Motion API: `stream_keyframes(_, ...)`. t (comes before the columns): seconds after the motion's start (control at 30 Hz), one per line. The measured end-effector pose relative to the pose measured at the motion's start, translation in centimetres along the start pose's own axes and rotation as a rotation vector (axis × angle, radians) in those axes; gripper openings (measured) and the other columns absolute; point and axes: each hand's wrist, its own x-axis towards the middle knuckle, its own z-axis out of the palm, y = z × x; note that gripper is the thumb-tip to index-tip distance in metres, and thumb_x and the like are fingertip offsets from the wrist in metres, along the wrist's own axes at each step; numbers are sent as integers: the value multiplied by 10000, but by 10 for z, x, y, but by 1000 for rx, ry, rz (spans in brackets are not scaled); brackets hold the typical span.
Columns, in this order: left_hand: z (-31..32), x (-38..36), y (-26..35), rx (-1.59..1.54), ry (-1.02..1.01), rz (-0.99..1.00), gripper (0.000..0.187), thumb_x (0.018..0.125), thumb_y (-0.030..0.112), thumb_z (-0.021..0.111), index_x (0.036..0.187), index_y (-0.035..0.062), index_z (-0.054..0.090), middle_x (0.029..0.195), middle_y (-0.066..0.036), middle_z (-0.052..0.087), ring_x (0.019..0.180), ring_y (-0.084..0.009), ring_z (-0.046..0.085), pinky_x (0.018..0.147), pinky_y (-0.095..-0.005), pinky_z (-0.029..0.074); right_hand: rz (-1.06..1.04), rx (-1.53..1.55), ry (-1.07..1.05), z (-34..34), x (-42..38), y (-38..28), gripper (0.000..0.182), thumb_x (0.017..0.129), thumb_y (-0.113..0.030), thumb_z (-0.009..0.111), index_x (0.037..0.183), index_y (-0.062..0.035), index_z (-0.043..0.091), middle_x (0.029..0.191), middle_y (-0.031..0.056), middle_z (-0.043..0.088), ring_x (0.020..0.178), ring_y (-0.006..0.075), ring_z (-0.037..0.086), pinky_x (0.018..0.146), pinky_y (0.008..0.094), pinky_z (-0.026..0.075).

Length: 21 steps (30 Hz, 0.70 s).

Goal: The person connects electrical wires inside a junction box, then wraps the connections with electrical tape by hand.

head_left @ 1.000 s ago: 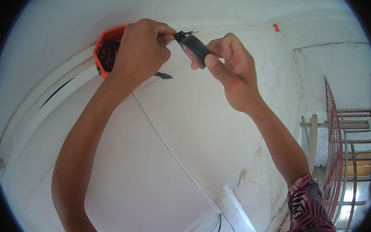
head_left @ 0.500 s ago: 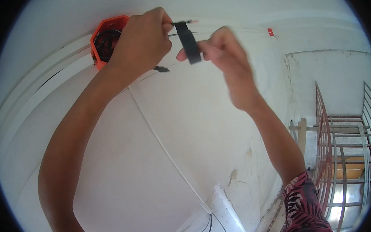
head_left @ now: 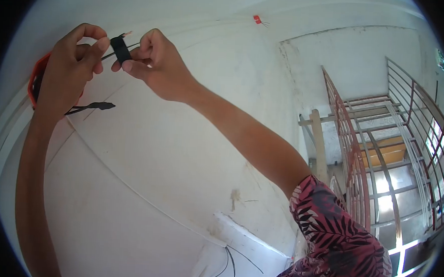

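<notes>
My left hand (head_left: 74, 63) pinches a black wire (head_left: 106, 56) between thumb and fingertips. Bare copper strands (head_left: 127, 34) show at a wire end just above the tape. A roll of black electrical tape (head_left: 120, 50) sits between my hands, seen nearly edge-on. The thumb and fingers of my right hand (head_left: 160, 67) are closed on the roll. Below my left wrist, a bundle of black wires with a wrapped, dark end (head_left: 101, 105) sticks out to the right. Behind the left hand is an orange junction box (head_left: 35, 81), mostly covered by it.
White trunking (head_left: 9, 122) runs along the wall's left side. A small red box (head_left: 257, 19) with loose wires sits farther along. Black wires (head_left: 233, 262) hang from a thin white conduit (head_left: 148, 200) at the bottom. Metal railings (head_left: 344, 145) and a wooden post (head_left: 318, 143) stand at right.
The view has turned right, so hands and junction box appear farther left. My right hand has come closer to my left, its fingers now around the tape roll beside the wire.
</notes>
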Motion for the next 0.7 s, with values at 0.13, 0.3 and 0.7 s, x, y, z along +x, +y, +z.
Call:
stream_keyframes(0.13, 3, -2, 0, 113, 83, 79, 291, 1009, 174, 524, 1237, 33, 636, 642, -21, 556, 594, -70, 461, 567, -249, 383, -36, 44, 54, 8, -1, -9, 351, 897, 40, 625, 928, -76, 295, 866, 126, 714, 798, 138, 592, 732, 301, 457)
stream_keyframes(0.3, 4, 9, -23, 191, 143, 453, 295, 921, 11, 489, 1154, 7, 669, 739, -87, 657, 648, -175, 576, 640, -313, 458, -111, -38, 117, 8, 6, -18, 361, 890, -19, 673, 898, -65, 315, 846, 138, 722, 790, 129, 598, 687, 280, 460)
stream_keyframes(0.7, 13, 6, -22, 235, 269, 301, 186, 820, -13, 584, 949, -14, 718, 722, -155, 673, 650, -244, 638, 674, -367, 505, -14, 99, 145, 24, -32, -57, 358, 950, -57, 622, 838, -111, 287, 835, 184, 714, 853, 148, 656, 656, 265, 477)
